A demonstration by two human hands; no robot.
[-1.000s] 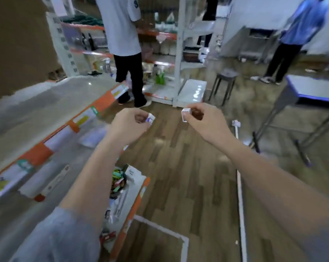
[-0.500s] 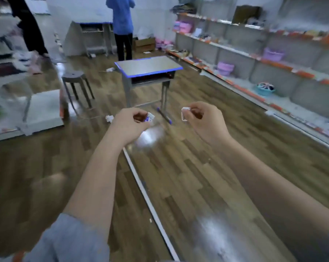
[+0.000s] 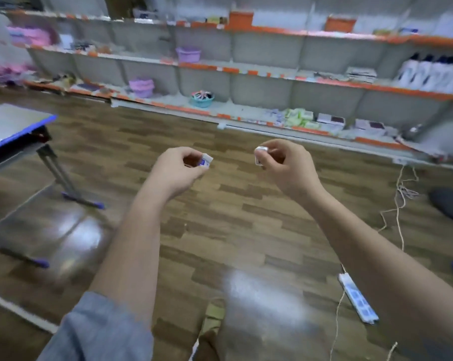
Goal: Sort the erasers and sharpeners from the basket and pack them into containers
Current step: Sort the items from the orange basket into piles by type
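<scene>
A: Left hand [image 3: 177, 173], grip pinched on a small white rectangular eraser with a blue label [image 3: 206, 161]. Right hand [image 3: 285, 166], grip pinched on a small white block-shaped eraser [image 3: 259, 152].

B: Risk?

A: Both held only at the fingertips over the brown wood-plank floor [image 3: 236, 204]; a jolt likely drops one. No container identifiable.

B: Room?

A: Open floor ahead. Grey surface with blue edge [image 3: 14, 126] stands left; white cord [image 3: 399, 204] trails right, a likely trip hazard.

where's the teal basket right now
In the head view, the teal basket sits on the bottom shelf across the floor, right of a purple tub, beyond the left hand.
</scene>
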